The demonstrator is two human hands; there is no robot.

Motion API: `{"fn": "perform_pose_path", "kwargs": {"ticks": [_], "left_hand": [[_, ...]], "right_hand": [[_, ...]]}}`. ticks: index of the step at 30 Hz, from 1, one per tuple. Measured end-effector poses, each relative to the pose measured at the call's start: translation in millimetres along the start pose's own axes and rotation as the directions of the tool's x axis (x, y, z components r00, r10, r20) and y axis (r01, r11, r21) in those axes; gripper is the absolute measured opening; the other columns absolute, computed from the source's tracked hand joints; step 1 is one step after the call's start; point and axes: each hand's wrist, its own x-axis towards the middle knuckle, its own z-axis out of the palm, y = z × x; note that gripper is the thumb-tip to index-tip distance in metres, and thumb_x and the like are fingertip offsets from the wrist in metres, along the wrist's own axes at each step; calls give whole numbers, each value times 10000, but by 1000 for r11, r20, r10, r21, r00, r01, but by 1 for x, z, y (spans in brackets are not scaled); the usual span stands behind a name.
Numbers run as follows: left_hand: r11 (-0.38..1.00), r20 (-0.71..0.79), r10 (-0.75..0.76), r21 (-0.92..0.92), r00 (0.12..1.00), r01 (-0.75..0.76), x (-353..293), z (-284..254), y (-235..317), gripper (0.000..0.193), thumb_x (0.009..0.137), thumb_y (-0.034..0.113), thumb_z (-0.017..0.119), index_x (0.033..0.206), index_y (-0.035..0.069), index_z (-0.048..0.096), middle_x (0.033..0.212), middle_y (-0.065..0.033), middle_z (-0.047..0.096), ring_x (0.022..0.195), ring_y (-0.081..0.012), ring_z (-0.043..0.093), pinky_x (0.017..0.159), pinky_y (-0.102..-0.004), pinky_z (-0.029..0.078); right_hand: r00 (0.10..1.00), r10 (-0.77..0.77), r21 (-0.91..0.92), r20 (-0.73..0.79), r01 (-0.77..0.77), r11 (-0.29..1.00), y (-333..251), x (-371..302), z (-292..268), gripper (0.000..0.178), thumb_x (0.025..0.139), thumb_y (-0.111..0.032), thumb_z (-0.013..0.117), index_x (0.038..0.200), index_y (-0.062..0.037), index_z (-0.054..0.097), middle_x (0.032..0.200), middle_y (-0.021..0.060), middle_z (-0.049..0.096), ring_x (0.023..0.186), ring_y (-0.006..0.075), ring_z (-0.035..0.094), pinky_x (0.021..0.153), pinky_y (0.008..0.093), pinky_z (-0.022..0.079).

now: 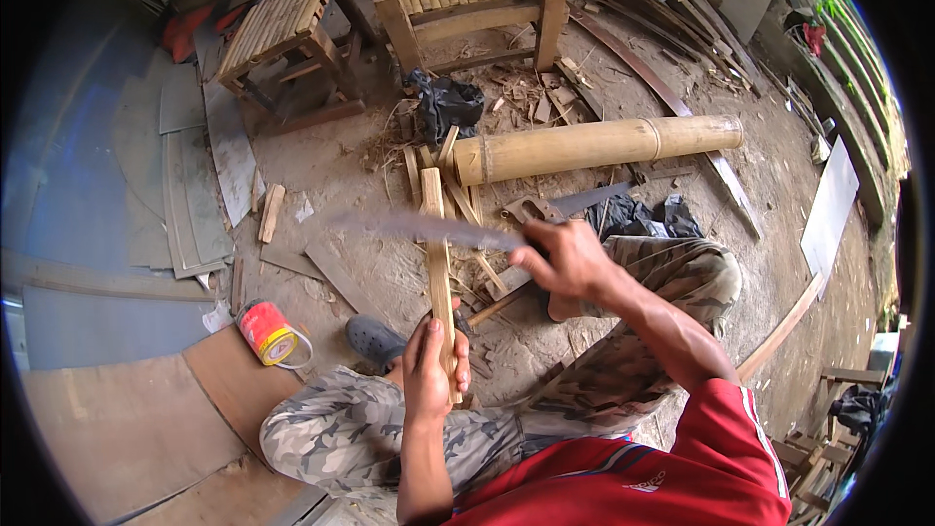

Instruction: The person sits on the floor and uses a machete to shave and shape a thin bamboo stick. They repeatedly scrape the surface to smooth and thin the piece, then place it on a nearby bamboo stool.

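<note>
My left hand [427, 360] is closed around the lower part of a squared wooden stick [439, 278], which points away from me. My right hand [567, 258] grips a long knife [419, 226], its handle hidden in the fist. The blade is smeared by motion and reaches left across the upper part of the stick; whether it touches the wood I cannot tell. Just beyond my right hand lies a handsaw [584, 200] with a brown handle. Past the stick's far end rests a thick bamboo pole [594, 148] on the ground.
Two bamboo-slat stools [282, 24] [458, 15] stand at the back. A red and yellow can [268, 333] is at the left, near wooden boards [127, 419]. Black plastic bags [446, 105] and wood scraps [273, 212] litter the dirt floor. Long timber pieces [672, 24] lie at the far right.
</note>
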Motion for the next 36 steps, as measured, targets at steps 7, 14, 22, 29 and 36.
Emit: {"fn": "perform_pose_path", "kwargs": {"ticks": [7,14,22,29,36], "left_hand": [[978,-116,13,208,993,12,-5,11,-4,301,1061,283,411,1233,62,521,674,-34,506,416,-71,425,349,-217,357],[962,-53,-10,271,999,24,-15,24,4,480,1062,255,413,1518,132,328,651,-15,458,412,-69,400,350,-219,365],[953,-58,-9,301,998,26,-30,24,10,446,1055,201,424,1485,87,384,636,-26,460,407,-68,395,344,-213,359],[950,-29,-69,303,997,75,-41,24,11,441,1055,204,428,1481,93,397,626,-22,467,409,-63,397,353,-205,357],[975,79,-43,220,996,25,-36,37,27,464,1062,253,408,1488,71,375,592,-17,469,386,-66,399,347,-201,364]], "right_hand": [[960,-273,-164,63,280,946,-16,-12,23,655,892,-712,472,796,-85,634,471,107,543,395,288,558,399,431,429],[986,-168,-212,23,169,963,-2,-5,11,738,912,-753,360,725,-104,657,422,21,476,320,144,390,345,375,376],[998,-47,-201,51,56,978,17,7,-8,624,926,-673,449,734,-105,622,474,52,518,392,225,505,410,411,425],[995,62,-171,-83,-76,982,46,10,-3,662,923,-721,386,800,-141,681,456,50,536,379,200,534,363,398,417],[996,-61,-288,70,79,954,7,0,4,678,911,-714,430,805,-105,709,500,113,568,452,272,601,442,422,485]]}}
